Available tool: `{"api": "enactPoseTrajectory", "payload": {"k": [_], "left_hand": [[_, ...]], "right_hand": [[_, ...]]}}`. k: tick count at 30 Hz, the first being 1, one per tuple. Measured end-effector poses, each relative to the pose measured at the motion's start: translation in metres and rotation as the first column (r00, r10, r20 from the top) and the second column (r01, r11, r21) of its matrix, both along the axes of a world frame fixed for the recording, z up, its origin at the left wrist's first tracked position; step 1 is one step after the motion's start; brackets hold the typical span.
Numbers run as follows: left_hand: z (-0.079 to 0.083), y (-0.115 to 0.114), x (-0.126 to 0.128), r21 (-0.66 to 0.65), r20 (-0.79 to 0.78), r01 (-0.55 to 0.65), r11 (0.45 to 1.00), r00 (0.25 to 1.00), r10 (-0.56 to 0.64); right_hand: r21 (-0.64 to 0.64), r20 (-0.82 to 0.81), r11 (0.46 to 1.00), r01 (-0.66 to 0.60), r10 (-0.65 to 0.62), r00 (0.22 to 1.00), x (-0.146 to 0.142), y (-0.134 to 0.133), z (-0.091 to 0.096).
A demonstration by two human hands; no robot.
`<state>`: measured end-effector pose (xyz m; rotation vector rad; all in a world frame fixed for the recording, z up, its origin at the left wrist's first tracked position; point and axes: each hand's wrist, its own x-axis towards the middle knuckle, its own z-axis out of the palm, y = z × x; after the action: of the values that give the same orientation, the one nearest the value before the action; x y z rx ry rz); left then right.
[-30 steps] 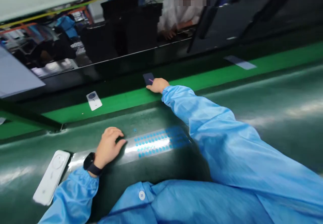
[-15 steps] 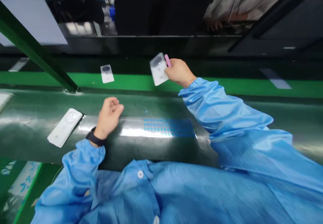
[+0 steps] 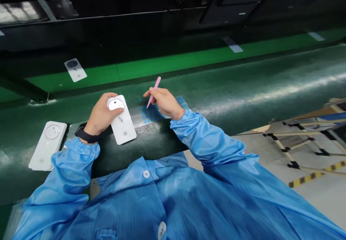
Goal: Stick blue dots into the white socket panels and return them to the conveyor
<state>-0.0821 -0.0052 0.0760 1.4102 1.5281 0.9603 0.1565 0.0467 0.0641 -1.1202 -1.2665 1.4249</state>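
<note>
My left hand (image 3: 100, 114) grips a white phone-back-shaped panel (image 3: 124, 129) by its upper end, the thumb lying across the round camera area. In my right hand (image 3: 166, 101) is a pair of pink tweezers (image 3: 153, 93), tips pointing down over a sheet of small blue round stickers (image 3: 148, 114). That sheet lies on the green work surface, partly covered by my right hand and wrist. Left of my left wrist, a small stack of similar white panels (image 3: 44, 146) rests on the surface. Whether the tweezers hold a sticker cannot be made out.
Beyond the work surface runs a bright green conveyor strip (image 3: 140, 65). One white panel with a dark round area (image 3: 75, 70) lies there at left, and a pale flat piece (image 3: 233, 45) at right. A tube-frame rack (image 3: 286, 150) stands on the floor at right.
My right hand has come back from the conveyor to the sticker sheet, tweezers still in it. The panel it carried is now apparently in my left hand. The view has swung right.
</note>
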Motion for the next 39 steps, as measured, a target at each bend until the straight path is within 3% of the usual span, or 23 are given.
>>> {"api": "enactPoseTrajectory", "payload": {"k": [4, 8, 13, 19, 39], "left_hand": [[-0.017, -0.003, 0.012, 0.066, -0.316, 0.070, 0.995, 0.948, -0.045], [-0.029, -0.005, 0.015, 0.163, -0.501, 0.165, 0.973, 0.863, -0.063], [-0.033, -0.011, 0.009, 0.075, -0.630, 0.353, 0.933, 0.742, -0.230], [-0.031, -0.015, 0.013, 0.022, -0.675, 0.387, 0.922, 0.686, -0.272], [-0.032, -0.020, 0.022, -0.003, -0.658, 0.383, 0.924, 0.694, -0.291]], "right_hand": [[-0.095, 0.112, 0.990, -0.106, 0.117, 0.987, -0.003, 0.011, -0.004], [-0.186, 0.150, 0.961, -0.205, 0.234, 0.960, -0.002, 0.012, -0.008], [-0.176, 0.216, 0.963, -0.204, 0.240, 0.946, 0.002, 0.010, -0.010], [-0.150, 0.277, 0.970, -0.189, 0.225, 0.934, 0.002, 0.012, -0.010], [-0.188, 0.286, 0.961, -0.200, 0.249, 0.925, 0.002, 0.016, -0.013]]}}
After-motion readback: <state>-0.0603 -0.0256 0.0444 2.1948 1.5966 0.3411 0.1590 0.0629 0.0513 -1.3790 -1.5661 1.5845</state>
